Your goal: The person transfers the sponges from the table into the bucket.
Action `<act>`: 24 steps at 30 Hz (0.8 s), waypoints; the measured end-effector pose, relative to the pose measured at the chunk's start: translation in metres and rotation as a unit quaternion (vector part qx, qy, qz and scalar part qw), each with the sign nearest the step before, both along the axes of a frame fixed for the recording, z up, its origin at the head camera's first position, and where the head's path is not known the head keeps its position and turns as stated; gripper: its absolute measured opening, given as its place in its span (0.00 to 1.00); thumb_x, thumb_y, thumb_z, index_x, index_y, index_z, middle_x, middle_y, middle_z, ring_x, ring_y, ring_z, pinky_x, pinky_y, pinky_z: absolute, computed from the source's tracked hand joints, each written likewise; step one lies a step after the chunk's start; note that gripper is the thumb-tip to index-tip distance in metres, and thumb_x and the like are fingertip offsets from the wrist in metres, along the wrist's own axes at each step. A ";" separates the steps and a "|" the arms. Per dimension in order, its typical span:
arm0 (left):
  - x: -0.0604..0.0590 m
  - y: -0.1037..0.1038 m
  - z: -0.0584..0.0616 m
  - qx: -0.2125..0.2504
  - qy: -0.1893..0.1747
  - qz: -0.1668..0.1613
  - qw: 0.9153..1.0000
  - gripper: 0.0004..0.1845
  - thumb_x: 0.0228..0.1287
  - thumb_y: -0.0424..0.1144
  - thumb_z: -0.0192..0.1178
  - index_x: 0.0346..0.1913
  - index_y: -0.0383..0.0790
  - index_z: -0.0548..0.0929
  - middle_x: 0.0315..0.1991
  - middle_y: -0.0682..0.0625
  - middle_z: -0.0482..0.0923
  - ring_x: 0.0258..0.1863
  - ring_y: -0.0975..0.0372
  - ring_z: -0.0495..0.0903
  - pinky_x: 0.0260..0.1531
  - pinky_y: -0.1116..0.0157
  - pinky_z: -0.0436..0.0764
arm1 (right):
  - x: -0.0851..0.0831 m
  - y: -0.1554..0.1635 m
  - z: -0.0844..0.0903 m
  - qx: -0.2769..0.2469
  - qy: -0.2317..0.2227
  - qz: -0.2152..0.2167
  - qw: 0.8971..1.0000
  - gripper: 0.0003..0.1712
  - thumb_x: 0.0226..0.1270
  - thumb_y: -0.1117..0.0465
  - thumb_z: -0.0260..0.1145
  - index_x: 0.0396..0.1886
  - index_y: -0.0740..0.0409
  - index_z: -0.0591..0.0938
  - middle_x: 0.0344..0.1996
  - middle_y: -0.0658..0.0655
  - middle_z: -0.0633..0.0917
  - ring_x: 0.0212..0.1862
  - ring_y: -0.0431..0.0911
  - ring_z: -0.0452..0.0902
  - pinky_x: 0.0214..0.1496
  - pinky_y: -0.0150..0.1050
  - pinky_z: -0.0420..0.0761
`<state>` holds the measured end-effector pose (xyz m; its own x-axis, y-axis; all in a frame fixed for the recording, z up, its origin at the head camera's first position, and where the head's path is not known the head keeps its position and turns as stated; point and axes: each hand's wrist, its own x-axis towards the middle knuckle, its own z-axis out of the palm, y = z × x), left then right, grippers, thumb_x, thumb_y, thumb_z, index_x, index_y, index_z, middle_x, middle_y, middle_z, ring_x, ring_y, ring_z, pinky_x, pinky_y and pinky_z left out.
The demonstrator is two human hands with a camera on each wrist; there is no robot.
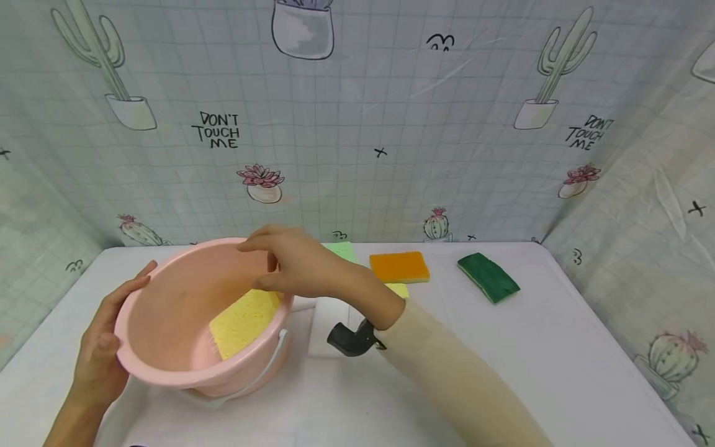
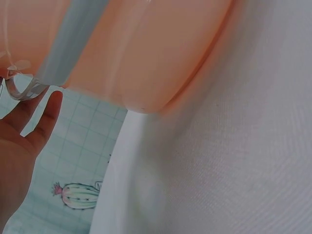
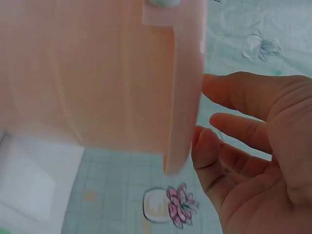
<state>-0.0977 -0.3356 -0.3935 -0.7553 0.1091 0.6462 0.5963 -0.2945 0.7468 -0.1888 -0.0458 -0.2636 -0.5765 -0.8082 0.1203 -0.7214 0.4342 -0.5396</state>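
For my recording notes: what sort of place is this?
Probably a makeshift tabletop recording booth, not a real kitchen: a white table walled in by a cactus-print curtain, with a pink bucket and loose sponges, such as the orange sponge, laid out.

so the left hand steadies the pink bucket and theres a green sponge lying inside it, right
Not quite: the sponge inside the bucket is yellow, not green, as the head view shows. The green one lies out on the table. The left hand does steady the bucket at its rim.
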 end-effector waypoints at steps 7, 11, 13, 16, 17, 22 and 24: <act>0.001 0.000 0.000 -0.012 -0.004 0.011 1.000 0.32 0.69 0.40 0.49 0.70 0.26 0.56 0.74 0.41 0.49 0.73 0.55 0.49 0.61 0.71 0.63 | -0.004 0.049 -0.014 -0.101 0.013 -0.021 0.995 0.29 0.60 0.61 0.70 0.62 0.58 0.76 0.59 0.53 0.75 0.33 0.38 0.75 0.36 0.27 0.78; 0.002 0.001 -0.002 -0.018 -0.014 0.017 1.000 0.32 0.69 0.41 0.48 0.70 0.27 0.56 0.75 0.42 0.48 0.73 0.55 0.48 0.61 0.71 0.62 | -0.007 0.076 -0.029 -0.117 0.013 -0.041 0.992 0.28 0.60 0.61 0.71 0.61 0.57 0.76 0.58 0.53 0.76 0.35 0.40 0.75 0.36 0.29 0.79; 0.002 0.001 -0.002 -0.021 -0.021 0.019 0.999 0.32 0.70 0.41 0.48 0.70 0.28 0.56 0.75 0.42 0.47 0.73 0.56 0.47 0.61 0.71 0.62 | -0.008 0.089 -0.037 -0.120 0.008 -0.056 0.991 0.28 0.59 0.62 0.71 0.61 0.56 0.77 0.57 0.52 0.77 0.37 0.42 0.75 0.37 0.30 0.79; 0.003 0.002 -0.002 -0.026 -0.029 0.023 0.999 0.32 0.70 0.42 0.48 0.71 0.29 0.56 0.75 0.43 0.47 0.73 0.56 0.47 0.61 0.71 0.62 | -0.009 0.107 -0.047 -0.127 -0.003 -0.080 0.989 0.27 0.58 0.63 0.72 0.59 0.56 0.78 0.55 0.51 0.78 0.40 0.44 0.76 0.39 0.32 0.79; 0.004 0.002 -0.002 -0.026 -0.031 0.024 0.999 0.32 0.70 0.43 0.48 0.71 0.29 0.56 0.75 0.43 0.47 0.73 0.56 0.47 0.61 0.71 0.62 | -0.009 0.113 -0.051 -0.129 -0.007 -0.088 0.988 0.27 0.58 0.63 0.72 0.59 0.56 0.78 0.54 0.51 0.78 0.41 0.45 0.76 0.40 0.32 0.80; 0.004 0.003 -0.001 -0.021 -0.035 0.024 0.999 0.32 0.70 0.43 0.48 0.71 0.30 0.56 0.75 0.44 0.47 0.73 0.56 0.48 0.61 0.71 0.63 | -0.010 0.138 -0.066 -0.125 -0.014 -0.123 0.984 0.26 0.58 0.63 0.71 0.59 0.54 0.79 0.45 0.49 0.80 0.41 0.48 0.77 0.43 0.36 0.80; 0.004 0.003 0.000 -0.013 -0.034 0.019 0.999 0.32 0.70 0.42 0.48 0.71 0.30 0.56 0.75 0.44 0.48 0.73 0.56 0.48 0.61 0.71 0.63 | -0.011 0.146 -0.073 -0.117 -0.011 -0.130 0.984 0.26 0.59 0.61 0.71 0.59 0.54 0.79 0.45 0.49 0.80 0.41 0.47 0.77 0.43 0.37 0.80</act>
<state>-0.0940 -0.3323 -0.3936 -0.8008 0.0952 0.5914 0.5552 -0.2527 0.7924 -0.1995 0.1001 -0.3364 -0.7648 -0.5844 0.2711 -0.5891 0.4641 -0.6615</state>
